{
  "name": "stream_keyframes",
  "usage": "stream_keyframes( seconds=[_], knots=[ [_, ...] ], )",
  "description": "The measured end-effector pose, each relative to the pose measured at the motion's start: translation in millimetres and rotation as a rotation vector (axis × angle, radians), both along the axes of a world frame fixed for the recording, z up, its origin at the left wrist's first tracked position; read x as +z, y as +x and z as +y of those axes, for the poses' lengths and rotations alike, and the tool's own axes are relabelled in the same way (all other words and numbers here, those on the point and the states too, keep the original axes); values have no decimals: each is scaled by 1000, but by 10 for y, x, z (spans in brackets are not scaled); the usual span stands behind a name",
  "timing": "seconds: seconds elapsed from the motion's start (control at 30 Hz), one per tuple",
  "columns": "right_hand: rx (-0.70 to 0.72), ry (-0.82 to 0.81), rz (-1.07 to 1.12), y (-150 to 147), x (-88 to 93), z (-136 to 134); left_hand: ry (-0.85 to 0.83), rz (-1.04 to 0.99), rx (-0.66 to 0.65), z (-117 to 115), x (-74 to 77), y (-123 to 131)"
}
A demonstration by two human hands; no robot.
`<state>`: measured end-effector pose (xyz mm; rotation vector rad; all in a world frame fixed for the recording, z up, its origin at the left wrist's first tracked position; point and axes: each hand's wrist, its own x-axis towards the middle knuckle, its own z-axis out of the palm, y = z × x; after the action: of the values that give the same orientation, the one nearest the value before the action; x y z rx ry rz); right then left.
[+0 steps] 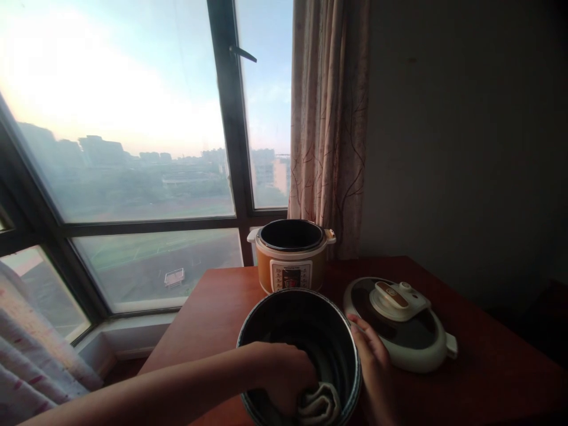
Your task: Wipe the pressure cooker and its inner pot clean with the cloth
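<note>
A dark metal inner pot [310, 313] stands on the reddish wooden table [213, 313] right in front of me. My left hand [286, 376] reaches down inside it, fingers closed on a folded pale cloth [320, 405] pressed against the pot's inner wall. On the pot's right outer side, my right hand [375, 367] wraps the rim and wall and holds it steady. Behind the pot sits the orange and white electric cooker base [290, 260], open at the top with no inner pot inside.
The cooker's white and dark lid [402, 322] lies flat on the table, right of the pot and close to my right hand. A large window [133, 148] and a patterned curtain [328, 118] stand behind the table. A dark wall fills the right side.
</note>
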<state>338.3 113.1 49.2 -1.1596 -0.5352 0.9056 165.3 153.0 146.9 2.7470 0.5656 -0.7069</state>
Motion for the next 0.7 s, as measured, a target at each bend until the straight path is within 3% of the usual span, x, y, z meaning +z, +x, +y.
stream_keyframes(
  seconds=[0.1, 0.27, 0.4, 0.47, 0.53, 0.7],
  knots=[
    [31, 7, 21, -47, -36, -3, -15, -5, 86, -12, 8, 76],
    [70, 28, -32, -82, -2, -13, -112, -310, 643, 160, -52, 146],
    [120, 28, 16, -133, 29, -21, -159, -460, 804, 360, -160, 168],
    [134, 33, 25, -158, 30, -10, -195, -484, 818, 379, -190, 184],
    [130, 40, 20, -167, 36, 12, -237, -473, 751, 334, -185, 190],
    [151, 5, 12, -74, 135, 116, -225, -210, 304, 154, -55, 91]
  ],
)
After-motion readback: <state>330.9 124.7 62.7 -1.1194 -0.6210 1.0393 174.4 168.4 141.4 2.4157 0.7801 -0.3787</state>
